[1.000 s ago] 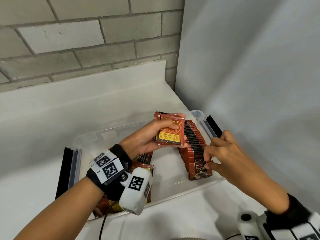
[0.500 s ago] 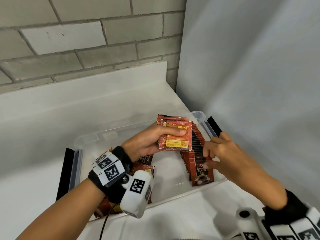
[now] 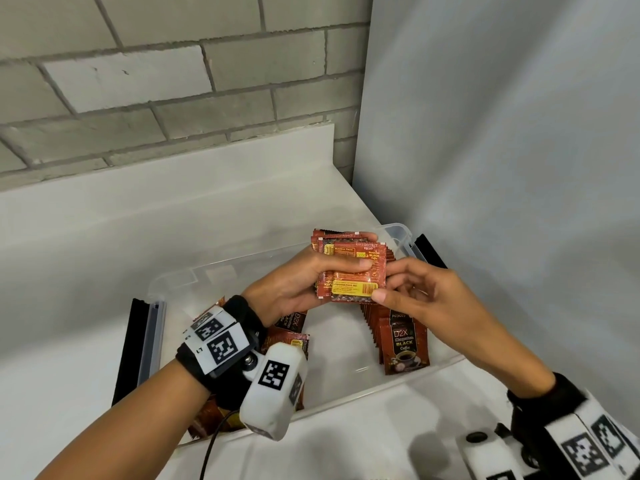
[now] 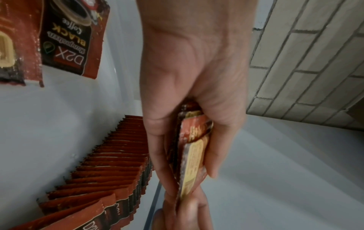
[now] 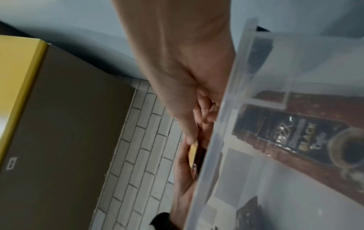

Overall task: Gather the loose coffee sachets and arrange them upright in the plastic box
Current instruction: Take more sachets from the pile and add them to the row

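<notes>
The left hand (image 3: 294, 289) grips a small stack of sachets (image 3: 351, 271) above the plastic box (image 3: 398, 232), back faces toward the head camera, long axis running roughly 12 to 6 o'clock. The right hand (image 3: 420, 296) meets the stack from 3 o'clock, thumb and fingertips pinching the front sachet's right edge. The upright row of sachets (image 3: 401, 337) stands in the box at 5 o'clock from the stack, directly beneath the right hand, which is judged the nearer for placement. More loose sachets (image 3: 294, 323) lie in the box under the left wrist.
</notes>
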Motion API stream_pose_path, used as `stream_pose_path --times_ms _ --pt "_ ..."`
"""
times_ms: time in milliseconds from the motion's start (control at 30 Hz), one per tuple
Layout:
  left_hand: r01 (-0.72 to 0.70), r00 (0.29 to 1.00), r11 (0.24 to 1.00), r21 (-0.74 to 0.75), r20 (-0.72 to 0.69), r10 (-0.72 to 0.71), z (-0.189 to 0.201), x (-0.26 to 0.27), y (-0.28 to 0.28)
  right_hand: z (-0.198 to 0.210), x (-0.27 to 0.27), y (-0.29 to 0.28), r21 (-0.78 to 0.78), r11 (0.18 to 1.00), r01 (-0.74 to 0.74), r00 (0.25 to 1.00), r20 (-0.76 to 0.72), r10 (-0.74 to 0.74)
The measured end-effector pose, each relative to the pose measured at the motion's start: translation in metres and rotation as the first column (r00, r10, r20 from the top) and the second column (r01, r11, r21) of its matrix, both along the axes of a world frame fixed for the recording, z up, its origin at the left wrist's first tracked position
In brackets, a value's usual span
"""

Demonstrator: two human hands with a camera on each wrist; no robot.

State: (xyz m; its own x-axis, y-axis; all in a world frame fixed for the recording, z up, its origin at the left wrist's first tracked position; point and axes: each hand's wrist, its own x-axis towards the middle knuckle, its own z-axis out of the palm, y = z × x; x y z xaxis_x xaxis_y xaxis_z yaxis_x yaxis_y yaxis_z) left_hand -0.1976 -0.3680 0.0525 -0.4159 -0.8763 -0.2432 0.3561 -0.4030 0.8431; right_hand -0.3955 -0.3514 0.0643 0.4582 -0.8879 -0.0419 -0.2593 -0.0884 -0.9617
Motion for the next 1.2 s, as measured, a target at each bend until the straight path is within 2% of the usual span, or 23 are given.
stream_pose_path --times_ms 133,233,333,533,633,833,967,1067,1200 --pt "0.043 0.999 0.999 0.020 0.021 -0.044 0.002 -0.002 0.002 -0.005 0.005 0.000 -0.073 0.992 0.103 0.987 0.134 -0.092" --pt "0.072 0.997 0.993 0.095 0.008 -0.073 0.002 -0.003 0.000 -0.003 0.004 0.002 -0.110 0.977 0.182 0.955 0.256 -0.149" --pt "0.059 0.998 0.986 0.157 -0.025 -0.056 -0.001 -0.003 -0.001 -0.003 0.004 0.003 -0.104 0.972 0.211 0.936 0.309 -0.170" --pt "0.139 0.990 0.983 0.119 0.003 -0.141 -0.002 -0.004 0.004 -0.011 0.000 0.000 -0.202 0.968 0.149 0.962 0.254 -0.095" --pt "0.089 0.995 0.992 0.092 0.032 -0.093 -0.004 -0.003 0.002 -0.013 -0.001 -0.001 -0.207 0.968 0.144 0.969 0.227 -0.096" --pt "-0.100 0.994 0.994 0.044 -0.032 0.102 -0.006 -0.004 -0.004 -0.010 0.003 0.001 -0.098 0.971 0.217 0.948 0.258 -0.186" --pt "-0.196 0.979 0.980 0.022 -0.054 0.196 -0.006 -0.006 -0.004 -0.010 0.008 0.001 -0.002 0.989 0.146 0.976 0.165 -0.143" --pt "-0.214 0.975 0.977 0.002 -0.065 0.214 -0.009 -0.010 -0.002 -0.009 0.009 0.000 0.077 0.980 0.183 0.958 0.211 -0.195" --pt "-0.211 0.974 0.977 -0.013 -0.084 0.209 -0.010 -0.014 -0.001 -0.012 0.010 -0.001 0.098 0.974 0.205 0.948 0.228 -0.223"
